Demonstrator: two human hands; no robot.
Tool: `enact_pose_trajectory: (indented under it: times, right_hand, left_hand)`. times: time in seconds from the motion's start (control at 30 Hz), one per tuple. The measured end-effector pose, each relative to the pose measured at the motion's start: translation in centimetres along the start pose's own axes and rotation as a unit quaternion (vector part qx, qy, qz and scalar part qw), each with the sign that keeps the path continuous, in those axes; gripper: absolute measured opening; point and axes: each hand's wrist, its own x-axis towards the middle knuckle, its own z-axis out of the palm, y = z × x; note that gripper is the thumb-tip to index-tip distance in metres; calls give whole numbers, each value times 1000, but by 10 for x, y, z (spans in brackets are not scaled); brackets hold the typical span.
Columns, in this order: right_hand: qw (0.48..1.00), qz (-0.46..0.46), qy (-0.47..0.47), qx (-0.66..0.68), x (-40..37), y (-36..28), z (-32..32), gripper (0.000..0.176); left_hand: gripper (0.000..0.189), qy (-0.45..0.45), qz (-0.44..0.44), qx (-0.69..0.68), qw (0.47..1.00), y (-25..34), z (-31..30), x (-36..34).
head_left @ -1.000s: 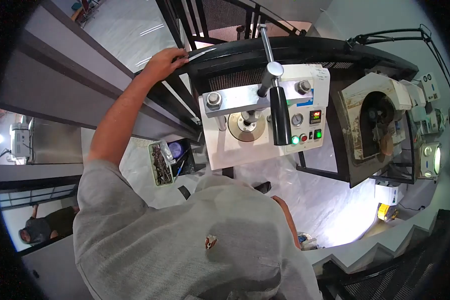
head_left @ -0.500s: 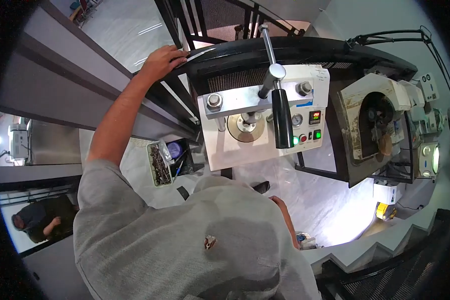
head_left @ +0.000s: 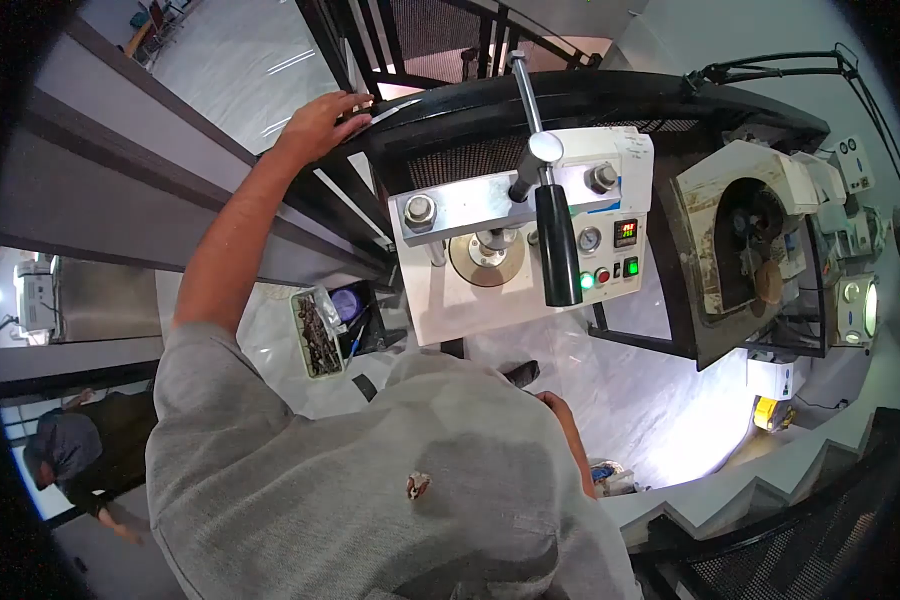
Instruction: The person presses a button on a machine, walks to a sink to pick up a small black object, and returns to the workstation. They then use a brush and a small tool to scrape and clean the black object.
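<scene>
My left hand [head_left: 325, 122] rests on the black curved bench edge [head_left: 450, 115], fingers stretched out and holding nothing I can see. To its right stands a white press machine [head_left: 470, 318] with a steel crossbar [head_left: 510, 205] over a round metal ram [head_left: 488, 258]. A lever with a black grip [head_left: 558, 245] tilts up from the crossbar. On the machine's panel are a lit digital display [head_left: 626, 233], a round gauge [head_left: 589, 239] and glowing green buttons. My right hand [head_left: 558, 408] hangs low by my side, partly hidden by my shirt; its fingers cannot be made out.
Below the bench, a tray of small dark pieces [head_left: 317, 335] sits beside a black box [head_left: 375, 325] with a purple lid. A stained white machine with a round basin [head_left: 705, 215] stands at right. Another person [head_left: 95, 440] is at lower left, behind a partition. Stair steps [head_left: 760, 495] lie lower right.
The view has shifted slightly. The other person at lower left has bent and moved an arm downward. My left hand stays on the bench edge; the lever looks unmoved.
</scene>
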Motion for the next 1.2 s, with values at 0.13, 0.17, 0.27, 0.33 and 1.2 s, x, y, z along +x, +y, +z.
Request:
enact_pose_trajectory:
  times: [0.13,0.17,0.27,0.33,1.2]
  right_hand:
    - [1000,24,-7,8,1,-3,-2,15]
    - [999,24,-13,23,0,-7,-2,15]
    - [1000,-17,-4,0,0,-5,0,15]
    - [1000,13,4,-8,-6,-28,0,16]
    - [999,32,-16,-17,2,-18,-5,18]
  left_hand:
    - [38,43,-29,-33,998,-3,3,-2]
    - [35,68,-40,-50,996,-2,2,-4]
    - [29,116,-54,-86,988,1,5,-6]
    - [27,142,-57,-103,983,2,7,-7]
    - [31,117,-53,13,992,-3,9,2]
